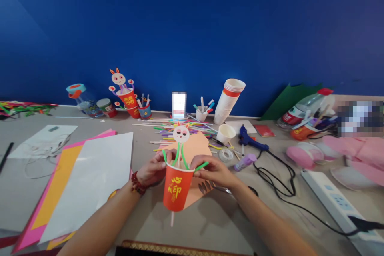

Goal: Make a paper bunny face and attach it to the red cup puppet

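Observation:
A red paper cup (pixel 177 187) with yellow lettering is held up above the table between both hands. My left hand (pixel 154 167) grips its rim on the left, fingers curled, a red bead bracelet on the wrist. My right hand (pixel 213 170) pinches a green straw (pixel 201 165) at the rim on the right. A white round rabbit face (pixel 181 133) on a stick rises from the cup, with green straws bent beside it. The stick pokes out below the cup's bottom.
Sheets of white, orange and pink paper (pixel 87 176) lie at left. Loose coloured straws (pixel 180 128), a stack of paper cups (pixel 229 100), a blue glue gun (pixel 250 139) with black cable, a purple glue stick (pixel 245 162), tape, scissors and a white power strip (pixel 336 204) surround the hands. A finished rabbit cup (pixel 126 94) stands at the back.

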`<state>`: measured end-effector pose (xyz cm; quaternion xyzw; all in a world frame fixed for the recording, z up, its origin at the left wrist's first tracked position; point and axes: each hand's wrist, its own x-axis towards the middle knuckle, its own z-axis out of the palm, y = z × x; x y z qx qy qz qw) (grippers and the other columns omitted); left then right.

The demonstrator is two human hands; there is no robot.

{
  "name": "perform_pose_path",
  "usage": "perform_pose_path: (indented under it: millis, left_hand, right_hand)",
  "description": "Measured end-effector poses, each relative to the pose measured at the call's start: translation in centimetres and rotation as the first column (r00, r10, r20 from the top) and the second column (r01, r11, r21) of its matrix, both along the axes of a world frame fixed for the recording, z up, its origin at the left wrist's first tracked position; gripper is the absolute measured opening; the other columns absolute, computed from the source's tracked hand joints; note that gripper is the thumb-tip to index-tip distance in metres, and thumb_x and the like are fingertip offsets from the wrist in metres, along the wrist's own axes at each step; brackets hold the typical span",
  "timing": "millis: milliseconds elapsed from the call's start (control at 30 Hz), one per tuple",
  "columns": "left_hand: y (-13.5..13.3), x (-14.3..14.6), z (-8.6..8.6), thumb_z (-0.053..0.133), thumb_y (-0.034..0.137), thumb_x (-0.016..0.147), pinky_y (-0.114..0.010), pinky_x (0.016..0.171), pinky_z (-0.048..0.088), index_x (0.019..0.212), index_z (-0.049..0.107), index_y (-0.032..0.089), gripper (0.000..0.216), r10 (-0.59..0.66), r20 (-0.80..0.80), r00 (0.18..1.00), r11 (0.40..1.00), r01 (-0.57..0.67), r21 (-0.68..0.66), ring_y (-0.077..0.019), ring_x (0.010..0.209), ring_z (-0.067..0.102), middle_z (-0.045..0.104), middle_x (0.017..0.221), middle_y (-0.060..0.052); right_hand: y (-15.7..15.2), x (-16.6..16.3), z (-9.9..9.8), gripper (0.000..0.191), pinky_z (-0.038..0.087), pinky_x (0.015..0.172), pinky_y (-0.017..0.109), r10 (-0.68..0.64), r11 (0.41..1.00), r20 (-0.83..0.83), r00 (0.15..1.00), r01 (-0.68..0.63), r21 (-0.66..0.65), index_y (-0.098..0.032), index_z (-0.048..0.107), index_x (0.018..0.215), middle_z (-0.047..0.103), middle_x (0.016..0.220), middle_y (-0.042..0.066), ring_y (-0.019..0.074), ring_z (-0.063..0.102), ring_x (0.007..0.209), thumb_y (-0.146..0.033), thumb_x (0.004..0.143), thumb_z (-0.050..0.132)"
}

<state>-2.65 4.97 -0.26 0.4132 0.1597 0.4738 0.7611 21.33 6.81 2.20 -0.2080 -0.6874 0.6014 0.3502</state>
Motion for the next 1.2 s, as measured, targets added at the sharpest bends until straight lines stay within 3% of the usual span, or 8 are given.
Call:
perform_pose_path:
  millis: [133, 367, 667, 1200]
  left_hand:
    - [0.3, -0.7, -0.2, 0.079, 0.034, 0.071, -0.027, 0.071, 0.043, 0.073, 0.054, 0.016, 0.031, 0.022, 0.029, 0.999, 1.0, -0.022, -0.01, -0.0163, 0.078, 0.057, 0.056, 0.088, -0.003]
    - [0.7, -1.1, -0.9, 0.08, 0.032, 0.07, -0.027, 0.069, 0.042, 0.071, 0.06, 0.013, 0.027, -0.037, -0.001, 0.999, 0.999, 0.037, 0.014, -0.0152, 0.072, 0.055, 0.054, 0.082, -0.003]
    - [0.4, -0.5, -0.5, 0.079, 0.03, 0.072, -0.031, 0.079, 0.043, 0.076, 0.065, 0.015, 0.021, 0.049, -0.003, 0.999, 0.999, -0.049, 0.009, -0.0203, 0.087, 0.058, 0.06, 0.097, -0.007]
    - [0.2, 0.1, -1.5, 0.081, 0.029, 0.073, -0.031, 0.085, 0.045, 0.083, 0.071, 0.02, 0.017, 0.155, 0.02, 0.988, 0.983, -0.152, -0.106, -0.018, 0.091, 0.061, 0.064, 0.106, -0.002]
  right_hand:
    - [1.1, -1.1, 0.2, 0.017, 0.049, 0.078, 0.029, 0.04, 0.999, -0.011, 0.999, -0.04, 0.036, -0.018, 0.073, 0.091, 0.068, 0.087, 0.005, 0.0168, 0.063, 0.082, -0.034, 0.085, 0.073]
    - [0.9, -0.5, -1.1, 0.023, 0.049, 0.077, 0.029, 0.061, 0.998, 0.012, 0.998, -0.061, 0.023, -0.017, 0.072, 0.092, 0.068, 0.088, 0.005, 0.0177, 0.064, 0.083, -0.039, 0.085, 0.071]
    - [1.5, 0.0, -1.4, 0.017, 0.049, 0.079, 0.029, 0.057, 0.99, 0.001, 0.998, -0.056, 0.13, -0.016, 0.075, 0.094, 0.069, 0.087, 0.007, 0.0179, 0.064, 0.083, -0.031, 0.086, 0.071]
    - [1.4, -0.1, -2.0, 0.02, 0.048, 0.079, 0.026, -0.017, 1.0, -0.011, 1.0, 0.017, 0.004, -0.018, 0.074, 0.093, 0.068, 0.09, 0.004, 0.0162, 0.064, 0.086, -0.036, 0.084, 0.074]
